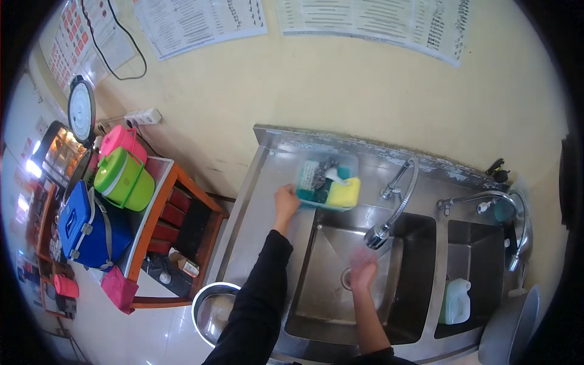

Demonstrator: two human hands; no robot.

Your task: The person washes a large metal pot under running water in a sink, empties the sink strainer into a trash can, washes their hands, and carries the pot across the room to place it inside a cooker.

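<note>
At the left edge of a clear plastic tub [353,163], the left hand [286,202] has its fingers curled in; whether they pinch the wall or only press against it cannot be told. Under the tap head [376,236], the right hand [364,277] is raised over the sink [417,261], with a pinkish blur at its fingertips, too smeared to tell whether it holds something or how wide its grip is.

The tub stands on the metal bench [248,210], by the sink's back left corner. It carries a yellow sponge [344,193] and a grey scourer [316,175], loosely packed, so it is best handled level, with a firm hold on the wall and a slow slide rather than a tilt. The right hand does well low inside the sink, where the walls can catch any splashes, and clear of the tap head.

Farther right, a pale jug [457,301] stands in the narrower sink [483,243], well apart from both hands. Beyond the bench's left side are a green cooler [137,185] and a blue box [91,228].
</note>
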